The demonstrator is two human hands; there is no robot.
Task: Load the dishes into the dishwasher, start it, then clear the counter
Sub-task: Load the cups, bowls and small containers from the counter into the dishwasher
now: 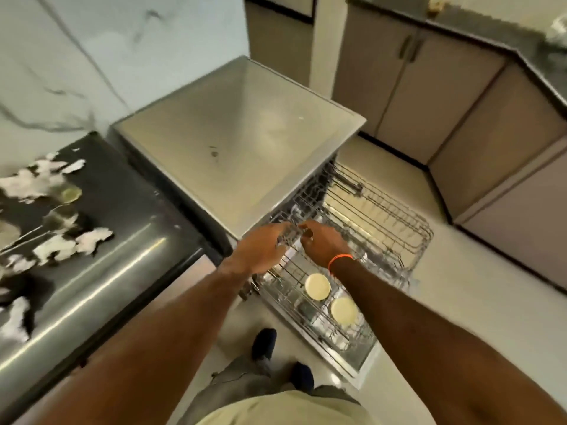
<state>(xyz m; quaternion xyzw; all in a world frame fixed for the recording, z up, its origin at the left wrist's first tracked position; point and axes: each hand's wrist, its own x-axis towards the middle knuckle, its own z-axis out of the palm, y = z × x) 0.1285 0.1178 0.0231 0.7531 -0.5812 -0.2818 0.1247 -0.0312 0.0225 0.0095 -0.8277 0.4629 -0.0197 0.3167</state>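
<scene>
I am reaching both hands to the near corner of the pulled-out upper rack of the dishwasher. My left hand and right hand are curling around something clear, perhaps a glass; I cannot tell the grip. Two cream dishes are sitting lower down. Loading is underway; next I should seat it, though scraps and spoons are littering the tabletop.

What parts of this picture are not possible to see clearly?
All in the head view:
- What the hands, left and right, hold: blurred by motion.
- Dishwasher interior: hidden under its own top.
- Counter items: blurred, cut off by the left edge.
- Lower rack contents: partly covered by the right forearm.
</scene>
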